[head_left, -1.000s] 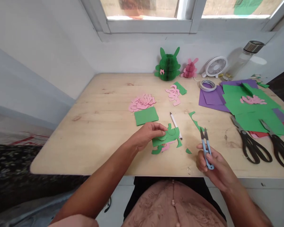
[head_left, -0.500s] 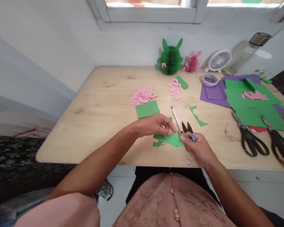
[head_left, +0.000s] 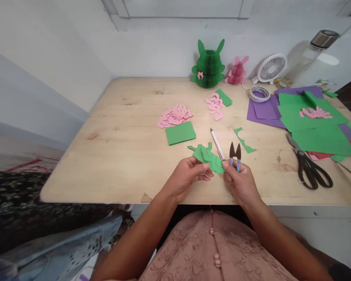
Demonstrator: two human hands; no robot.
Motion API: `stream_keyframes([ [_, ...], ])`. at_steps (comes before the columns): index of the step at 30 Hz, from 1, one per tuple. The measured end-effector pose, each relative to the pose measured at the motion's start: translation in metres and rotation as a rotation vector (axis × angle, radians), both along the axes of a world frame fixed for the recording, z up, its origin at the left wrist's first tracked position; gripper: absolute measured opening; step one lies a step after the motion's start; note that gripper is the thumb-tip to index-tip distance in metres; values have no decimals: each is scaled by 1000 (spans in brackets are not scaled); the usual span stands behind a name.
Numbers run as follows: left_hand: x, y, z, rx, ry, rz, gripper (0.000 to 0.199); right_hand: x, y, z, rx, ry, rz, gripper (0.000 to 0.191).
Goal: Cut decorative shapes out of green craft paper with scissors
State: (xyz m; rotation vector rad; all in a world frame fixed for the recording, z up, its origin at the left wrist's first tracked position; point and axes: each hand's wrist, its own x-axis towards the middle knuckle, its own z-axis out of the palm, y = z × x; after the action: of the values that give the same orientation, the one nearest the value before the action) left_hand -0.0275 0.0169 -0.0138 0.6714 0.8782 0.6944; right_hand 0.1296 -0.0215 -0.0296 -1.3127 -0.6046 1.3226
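Observation:
My left hand [head_left: 187, 177] holds a green paper cutout [head_left: 207, 157] with a curved, scalloped outline, lifted just above the wooden table [head_left: 111, 156]. My right hand [head_left: 240, 183] grips blue-handled thread snips [head_left: 234, 156] with the dark blades pointing up, and its fingertips touch the cutout's right end. A white marker [head_left: 217, 144] lies just beyond my hands, and a thin green paper scrap [head_left: 244, 141] lies to the right of it. A green paper rectangle [head_left: 180, 132] sits farther left.
Pink paper cutouts [head_left: 174, 116] lie heaped on the table, with a smaller heap [head_left: 214, 106] behind. Purple [head_left: 261, 111] and green paper sheets [head_left: 320, 134] cover the right side, near black-handled scissors [head_left: 311, 169]. A tape roll [head_left: 259, 93], small fan [head_left: 271, 68] and paper honeycomb rabbit [head_left: 208, 66] stand behind.
My hands have come together, with the green cutout lifted off the table and the snips now upright. The second black-handled scissors at the right edge are gone, and the other person's hand no longer shows.

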Motion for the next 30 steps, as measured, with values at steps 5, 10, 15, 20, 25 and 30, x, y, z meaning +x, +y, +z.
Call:
stream_keyframes([
  [5, 12, -8, -1, -13, 39, 35, 22, 0, -2, -2, 15, -17, -42, 31],
  [10, 14, -9, 1, -3, 64, 32, 20, 2, -4, -2, 37, -102, -28, 30],
  [15, 15, -7, -2, 10, 69, 29, 19, 4, -1, -1, 56, -177, 2, 28],
  [20, 10, -4, -3, 26, 93, 61, 22, 8, 4, 2, 61, -193, 39, 29],
  [25, 3, -1, 0, -22, 50, 138, 27, 9, 6, 4, 46, -178, 55, 30],
  [30, 10, -5, 1, -46, 47, 51, 24, 7, 5, 3, 52, -220, 23, 28],
])
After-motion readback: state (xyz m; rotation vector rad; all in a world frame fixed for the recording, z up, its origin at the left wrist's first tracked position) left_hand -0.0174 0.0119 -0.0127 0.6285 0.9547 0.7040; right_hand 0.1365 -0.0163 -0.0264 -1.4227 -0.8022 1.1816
